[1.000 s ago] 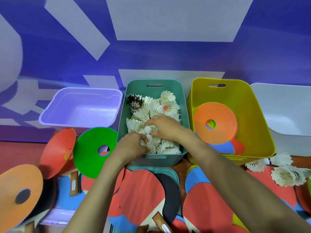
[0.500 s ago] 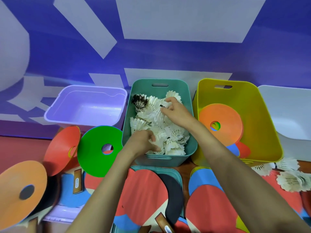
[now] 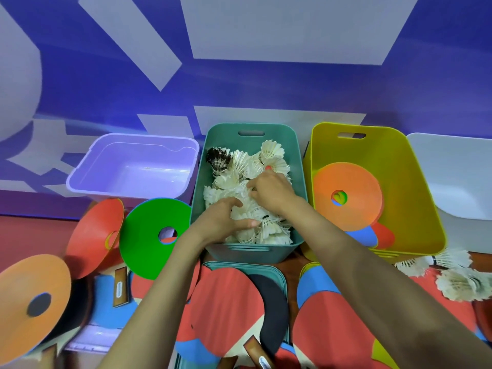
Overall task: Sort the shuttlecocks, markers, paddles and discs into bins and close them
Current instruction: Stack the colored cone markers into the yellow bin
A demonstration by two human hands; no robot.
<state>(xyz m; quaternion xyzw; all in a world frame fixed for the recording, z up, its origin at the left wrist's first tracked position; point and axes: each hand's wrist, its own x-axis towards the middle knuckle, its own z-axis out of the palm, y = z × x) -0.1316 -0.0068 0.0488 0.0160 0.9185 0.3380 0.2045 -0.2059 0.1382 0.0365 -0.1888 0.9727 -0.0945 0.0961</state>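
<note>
Both your hands are inside the teal bin, which sits in the middle of the row and is packed with white shuttlecocks, plus 1 dark shuttlecock at its far left corner. Your left hand lies on the near part of the heap with fingers stretched out and thumb spread, pressing on the feathers and gripping nothing. Your right hand is further in, its fingers curled down into the feathers; you cannot tell from here whether they have hold of one. Left of the teal bin stands the purple bin, and right of it the yellow bin, where an orange disc leans on blue and red ones. The white bin is at the far right. A green disc and a red disc stand tilted before the purple bin. Loose shuttlecocks lie outside, just past the yellow bin's near right corner. Under your forearms a red paddle rests on the teal lid, overlapping a black paddle.
</note>
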